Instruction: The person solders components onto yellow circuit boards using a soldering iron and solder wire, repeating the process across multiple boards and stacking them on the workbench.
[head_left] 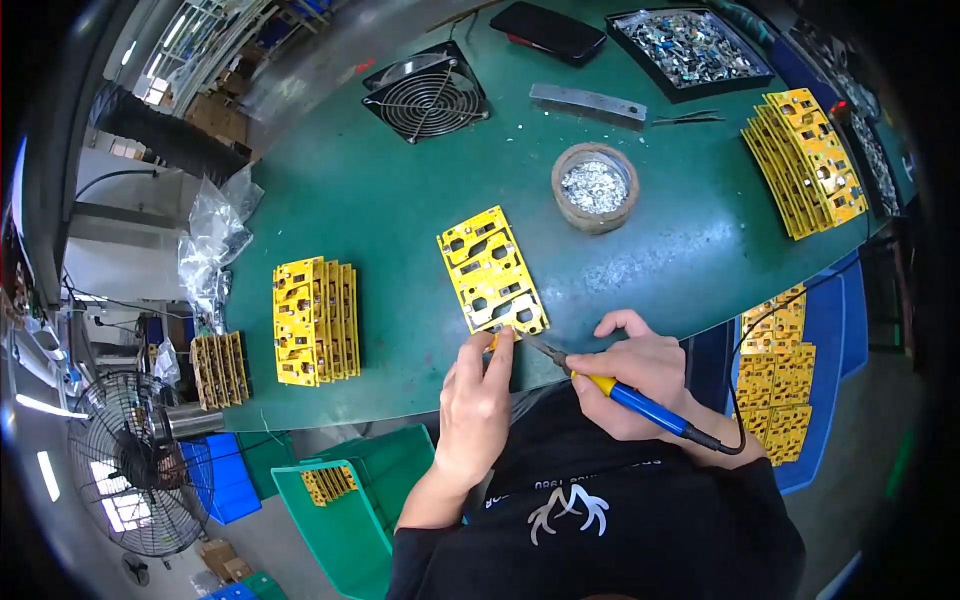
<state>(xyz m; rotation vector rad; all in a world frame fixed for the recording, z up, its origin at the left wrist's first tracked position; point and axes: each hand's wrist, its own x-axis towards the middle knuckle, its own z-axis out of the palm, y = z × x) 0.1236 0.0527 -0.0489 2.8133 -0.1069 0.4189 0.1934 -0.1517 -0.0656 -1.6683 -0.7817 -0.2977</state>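
Observation:
A yellow circuit board (490,268) with dark cut-outs lies flat and slightly turned on the green table. At its near edge, my left hand (474,405) has its fingers closed on the board; a small orange bit shows by the fingertips, too small to name. My right hand (632,378) grips a blue and yellow soldering iron (640,402) like a pen. The iron's tip points left, close to the board's near right corner; whether it touches is hard to see. A black cord runs from the iron's back end.
Stacked yellow boards stand at left (316,322) and far right (805,165). Beyond the board are a round pot (594,188) of silvery bits, a metal bar (588,105), tweezers (688,118), a small fan (428,92), a phone (548,32) and a parts tray (690,50). Bins (345,445) flank me below.

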